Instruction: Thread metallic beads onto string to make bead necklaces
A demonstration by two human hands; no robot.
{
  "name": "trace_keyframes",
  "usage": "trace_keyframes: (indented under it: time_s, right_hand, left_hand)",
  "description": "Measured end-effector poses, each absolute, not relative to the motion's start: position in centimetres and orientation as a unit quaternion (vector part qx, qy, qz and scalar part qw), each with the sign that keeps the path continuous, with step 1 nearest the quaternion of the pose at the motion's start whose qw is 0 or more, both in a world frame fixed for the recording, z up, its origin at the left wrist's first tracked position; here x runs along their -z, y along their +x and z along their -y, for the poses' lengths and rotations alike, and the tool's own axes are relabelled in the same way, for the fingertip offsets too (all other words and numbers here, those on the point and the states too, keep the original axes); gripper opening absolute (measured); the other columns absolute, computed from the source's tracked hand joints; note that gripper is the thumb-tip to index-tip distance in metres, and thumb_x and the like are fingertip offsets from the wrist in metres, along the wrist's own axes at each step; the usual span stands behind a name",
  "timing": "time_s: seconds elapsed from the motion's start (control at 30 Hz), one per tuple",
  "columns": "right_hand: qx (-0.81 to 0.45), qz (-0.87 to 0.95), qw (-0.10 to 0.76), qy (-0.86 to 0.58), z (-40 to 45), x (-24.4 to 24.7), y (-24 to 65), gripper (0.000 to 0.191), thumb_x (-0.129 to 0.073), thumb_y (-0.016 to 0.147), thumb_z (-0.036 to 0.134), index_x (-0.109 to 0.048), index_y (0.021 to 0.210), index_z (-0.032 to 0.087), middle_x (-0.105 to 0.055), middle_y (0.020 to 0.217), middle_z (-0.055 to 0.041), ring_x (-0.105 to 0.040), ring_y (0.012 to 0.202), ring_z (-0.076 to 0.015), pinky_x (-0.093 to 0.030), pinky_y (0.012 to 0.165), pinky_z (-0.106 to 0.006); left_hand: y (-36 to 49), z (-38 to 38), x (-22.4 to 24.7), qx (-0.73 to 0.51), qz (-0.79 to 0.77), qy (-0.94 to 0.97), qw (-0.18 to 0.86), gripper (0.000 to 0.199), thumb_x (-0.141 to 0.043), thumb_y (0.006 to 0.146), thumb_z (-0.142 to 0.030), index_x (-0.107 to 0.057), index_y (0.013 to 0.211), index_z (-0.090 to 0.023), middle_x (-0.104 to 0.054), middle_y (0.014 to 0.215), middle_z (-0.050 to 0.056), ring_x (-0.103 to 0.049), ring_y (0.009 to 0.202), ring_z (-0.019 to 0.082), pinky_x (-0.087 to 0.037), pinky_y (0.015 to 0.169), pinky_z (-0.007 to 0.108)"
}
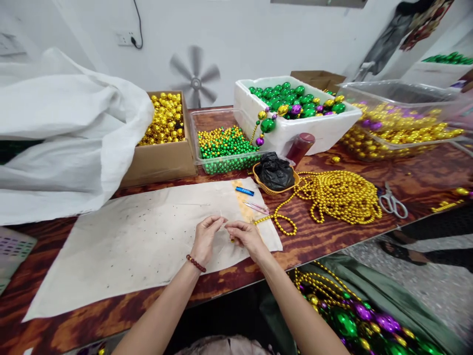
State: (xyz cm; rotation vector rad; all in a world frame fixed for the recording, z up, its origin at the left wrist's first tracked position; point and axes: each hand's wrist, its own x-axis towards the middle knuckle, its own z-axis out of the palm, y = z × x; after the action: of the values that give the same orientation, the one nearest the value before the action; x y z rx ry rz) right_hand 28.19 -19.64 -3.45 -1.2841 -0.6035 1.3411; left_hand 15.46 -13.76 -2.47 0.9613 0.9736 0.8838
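Observation:
Above the cream cloth [148, 236], my two hands meet fingertip to fingertip. My left hand [205, 238] pinches a fine pale thread [221, 214] between thumb and forefinger. The fingers of my right hand [247, 235] are also closed, pinching by the thread. A small gold bead [232, 240] shows under the right fingers; whether it is threaded, I cannot tell. To the right of my right hand, a gold bead string [286, 224] curls off the cloth toward a coil. Pink-handled thread snips [256, 208] and a blue marker-like stick [244, 191] lie just beyond.
Behind the cloth stand a cardboard box [158, 162] of gold balls, a clear bin [229, 160] of small beads and a foam box [325, 128] of green ones. A basket [275, 190] with a black bag, a gold bead coil [343, 197] and scissors [393, 203] are rightward.

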Motion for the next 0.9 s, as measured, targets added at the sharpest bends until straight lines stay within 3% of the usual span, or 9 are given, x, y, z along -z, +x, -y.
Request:
trace_keyframes:
  time_s: [0.47, 0.83, 0.9]
  right_hand:
    - [-0.526, 0.327, 0.541, -0.569, 19.6, 3.6, 28.4, 0.020, -0.069, 0.066, 0.037, -0.070, 0.062, 0.018, -0.046, 0.045, 0.0066, -0.032, 0.041, -0.0069, -0.022, 0.043, -0.022]
    - [-0.517, 0.389, 0.507, -0.570, 20.1, 4.1, 29.1, 0.019, -0.065, 0.072, 0.035, -0.072, 0.068, 0.018, -0.052, 0.052, 0.0041, -0.040, 0.046, -0.0090, -0.030, 0.045, -0.021]
    - [-0.472, 0.433, 0.498, -0.585, 20.6, 3.4, 30.0, 0.018, -0.065, 0.077, 0.033, -0.073, 0.074, 0.018, -0.059, 0.059, 0.0020, -0.048, 0.050, -0.0106, -0.036, 0.046, -0.021]
  left_hand:
    - [15.2, 13.6, 2.3, -0.330, -0.421, 0.446, 0.718, 0.019, -0.082, 0.063, -0.033, -0.076, 0.070, -0.016, -0.073, 0.075, 0.006, -0.062, 0.074, 0.017, -0.045, 0.077, 0.030]
    - [15.3, 13.6, 2.3, -0.310, -0.410, 0.467, 0.720, 0.020, -0.081, 0.065, -0.034, -0.074, 0.068, -0.016, -0.070, 0.072, 0.003, -0.059, 0.074, 0.016, -0.042, 0.077, 0.028]
    - [15.2, 13.5, 2.0, -0.301, -0.407, 0.477, 0.719, 0.021, -0.081, 0.065, -0.035, -0.074, 0.070, -0.016, -0.072, 0.076, 0.004, -0.060, 0.079, 0.017, -0.042, 0.082, 0.029]
